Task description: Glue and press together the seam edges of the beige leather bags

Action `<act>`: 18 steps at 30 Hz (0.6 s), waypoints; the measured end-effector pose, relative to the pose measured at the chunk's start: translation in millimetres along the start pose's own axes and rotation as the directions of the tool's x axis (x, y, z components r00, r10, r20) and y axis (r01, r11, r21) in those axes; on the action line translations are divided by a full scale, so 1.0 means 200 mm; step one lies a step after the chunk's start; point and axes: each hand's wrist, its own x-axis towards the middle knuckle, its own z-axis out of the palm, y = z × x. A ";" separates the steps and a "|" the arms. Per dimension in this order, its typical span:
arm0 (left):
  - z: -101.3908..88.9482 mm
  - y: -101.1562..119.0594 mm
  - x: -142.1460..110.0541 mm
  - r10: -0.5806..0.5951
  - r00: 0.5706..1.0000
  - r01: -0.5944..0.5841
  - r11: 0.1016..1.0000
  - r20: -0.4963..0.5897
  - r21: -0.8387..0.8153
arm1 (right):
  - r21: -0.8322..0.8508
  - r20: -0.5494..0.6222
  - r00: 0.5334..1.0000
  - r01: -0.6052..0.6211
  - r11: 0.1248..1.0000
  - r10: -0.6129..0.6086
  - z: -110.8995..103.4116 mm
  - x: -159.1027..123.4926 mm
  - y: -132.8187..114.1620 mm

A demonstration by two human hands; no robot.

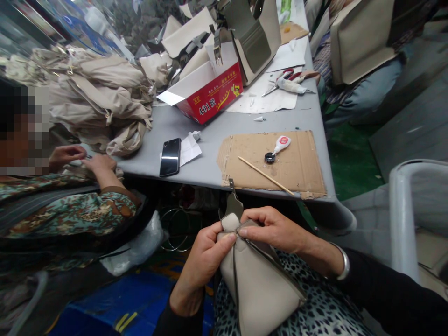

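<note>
A beige leather handbag [261, 284] with dark edges rests on my lap, its narrow top end turned toward the table. My left hand [209, 254] pinches the left side of that end, thumb on top. My right hand [275, 228] grips the other side, its thumb close to the left thumb at the seam. A grey-green strap [234, 205] with a metal buckle sticks up beyond my fingers, against the table edge. The fingers under the leather are hidden.
Cardboard [273, 172] on the table bears a wooden stick [264, 175], a small glue bottle [283, 143] and a black cap [269, 157]. Behind are a phone [170, 157], a red box [213, 95] and pliers [280, 84]. A co-worker's hands [84, 161] work at left, beside piled beige bags [94, 93].
</note>
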 end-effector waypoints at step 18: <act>0.03 0.02 -0.02 -0.016 0.999 0.015 0.999 -0.039 -0.045 | -0.104 0.026 0.999 0.027 0.994 -0.025 0.04 -0.02 -0.05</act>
